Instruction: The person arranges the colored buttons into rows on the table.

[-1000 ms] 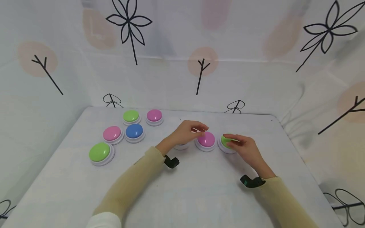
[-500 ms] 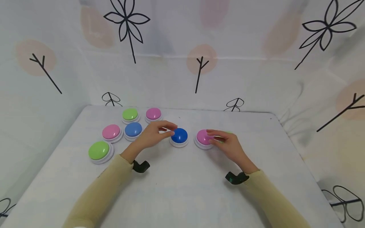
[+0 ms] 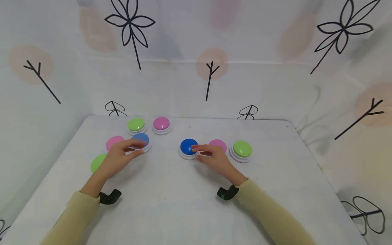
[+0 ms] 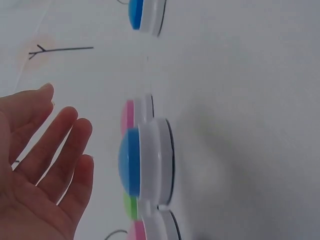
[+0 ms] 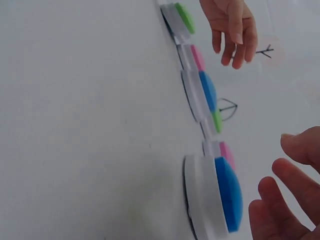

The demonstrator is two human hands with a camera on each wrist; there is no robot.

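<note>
My left hand [image 3: 114, 159] hovers with loosely bent fingers over the left group of push buttons, fingertips overlapping a light blue button [image 3: 140, 137] in the head view. In the left wrist view a gap shows between those fingers and the blue dome [image 4: 131, 162]. Farther right, my right hand [image 3: 216, 159] hangs relaxed, its fingertips at the right side of a darker blue button [image 3: 186, 147]. The right wrist view shows that hand's fingers standing off the blue dome [image 5: 230, 195]. Neither hand holds anything. A pink button [image 3: 219, 144] is partly hidden behind the right hand.
A green button [image 3: 242, 149] stands right of the right hand. Behind the left hand are another green [image 3: 135, 124] and a pink button [image 3: 161, 123]. A pink [image 3: 114, 141] and a green one [image 3: 97, 162] are partly covered by the left hand. White fabric walls surround the white table [image 3: 171, 204].
Both hands have travelled left. The left one went from the middle, past the darker blue button, to the left group; the right one went from the green button across the pink to the darker blue.
</note>
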